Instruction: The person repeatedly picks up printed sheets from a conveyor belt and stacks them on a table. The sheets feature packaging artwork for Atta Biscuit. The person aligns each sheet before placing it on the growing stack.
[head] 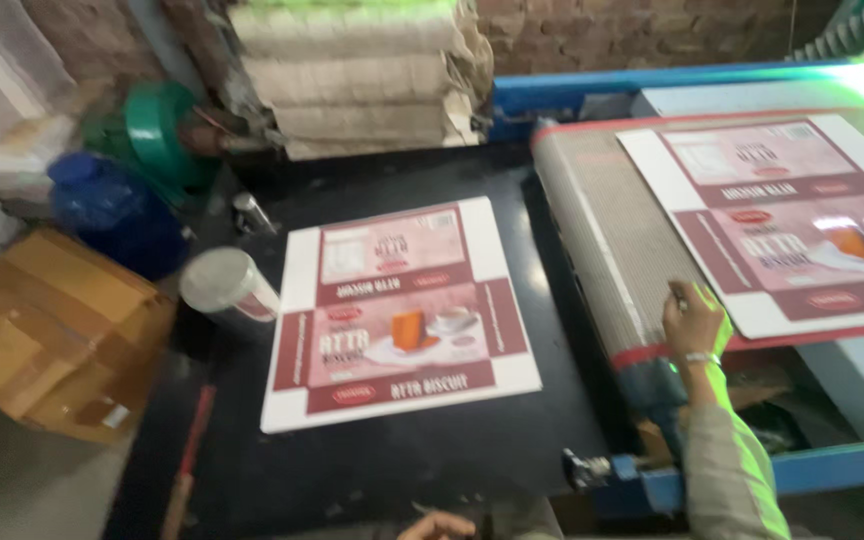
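My right hand (pixel 693 318) reaches out over the mesh conveyor belt (pixel 602 240), fingers bent at the near left corner of a printed maroon-and-white carton sheet (pixel 782 220) that lies on the belt. Whether the fingers pinch the sheet's edge is unclear. A bracelet circles the wrist. A second printed carton sheet (pixel 397 310) lies flat on the black table (pixel 422 460), untouched. Only the knuckles of my left hand (pixel 439 526) show at the bottom edge, near the table's front; its fingers are hidden.
A white cylindrical container (pixel 229 287) lies on the table's left side. A stack of plain cardboard sheets (pixel 362 75) stands at the back. A brown cardboard box (pixel 57 330), a blue sack (pixel 117 215) and a green object (pixel 157 130) sit to the left. A blue machine frame (pixel 832 465) borders the belt.
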